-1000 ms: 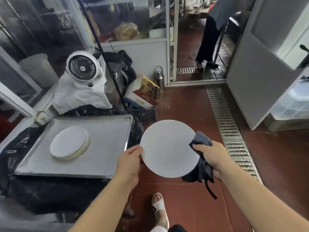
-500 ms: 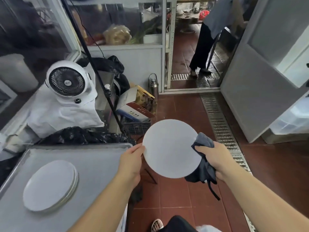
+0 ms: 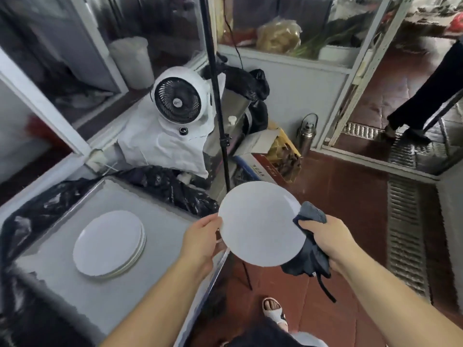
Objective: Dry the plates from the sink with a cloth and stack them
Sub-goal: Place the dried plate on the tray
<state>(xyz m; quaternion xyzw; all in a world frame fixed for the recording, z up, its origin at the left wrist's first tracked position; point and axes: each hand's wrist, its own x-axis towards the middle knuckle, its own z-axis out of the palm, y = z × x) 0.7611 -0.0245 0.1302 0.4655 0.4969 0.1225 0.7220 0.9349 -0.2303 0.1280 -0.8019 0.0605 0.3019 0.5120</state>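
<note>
a white fan (image 3: pixel 178 103) with a black grille stands on a white cloth cover (image 3: pixel 162 151), behind crumpled black plastic sheeting (image 3: pixel 165 184). a thin black pole (image 3: pixel 215 96) rises just to the fan's right. a black bag (image 3: pixel 246 82) lies on top of a metal bin (image 3: pixel 231 118) behind the pole. near it an open cardboard box (image 3: pixel 273 151) sits on the red tiled floor (image 3: pixel 345 196), with a steel flask (image 3: pixel 308 132) standing just beside the box by a white frame. a metal drain grate (image 3: pixel 403 221) runs along the floor at right. behind glass, a bag of yellowish food (image 3: pixel 279 36) sits on a shelf. another person's dark trouser leg (image 3: pixel 431 88) shows at the far right. a sandalled foot (image 3: pixel 273 309) rests on the floor below.
</note>
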